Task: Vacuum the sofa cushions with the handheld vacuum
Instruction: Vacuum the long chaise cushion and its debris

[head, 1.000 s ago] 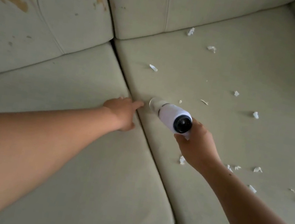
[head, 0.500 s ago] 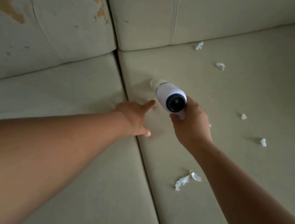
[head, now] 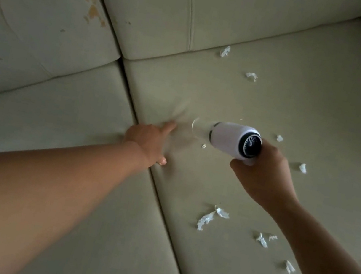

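Handheld vacuum (head: 232, 140) swung rightward from the seam, right hand (head: 262, 175) fingers clenched on its handle, left hand (head: 149, 142) released, flat on beige sofa seat cushion (head: 275, 110), two seat cushions, about twelve paper scraps (head: 208, 218).

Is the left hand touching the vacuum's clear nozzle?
Apart. The head view shows bare cushion between the left hand fingertip and the nozzle of the handheld vacuum.

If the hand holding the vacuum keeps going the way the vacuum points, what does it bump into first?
Probably the left hand. The right hand aims the vacuum leftward along the seat cushion, and its clear nozzle sits near those fingers. Depth is hard to judge.
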